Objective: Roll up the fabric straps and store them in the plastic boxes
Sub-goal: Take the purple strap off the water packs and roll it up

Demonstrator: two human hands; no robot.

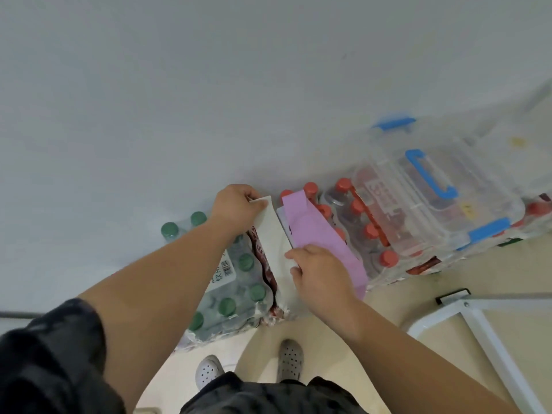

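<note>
Head cam looks straight down. Left hand [236, 207] pinches the far end of the white strap [273, 231] and right hand [319, 273] has its fingers curled over the near end, so both hands are clamped on the same strap w/ it stretched flat between them. It runs along the gap btw the green-cap bottle pack [233, 282] and the red-cap bottle pack [358, 222]. Pink strap [316, 231] lies just beside it on the red caps, unrolled, w/ the right hand covering part of it. Clear plastic box [478, 180] w/ blue handle sits on the red caps further right, and the lid looks closed afaict.

Imo the step here is starting the roll on the white one. Keep it taut, make a tight first turn at one end, and keep the edges lined up or it goes cone-shaped. Bottle caps make a bumpy base, so it's prob easier to roll in the air. Don't drag the pink one along. The box needs opening first, so one hand has to keep the roll pinched or it'll spring loose.
</note>
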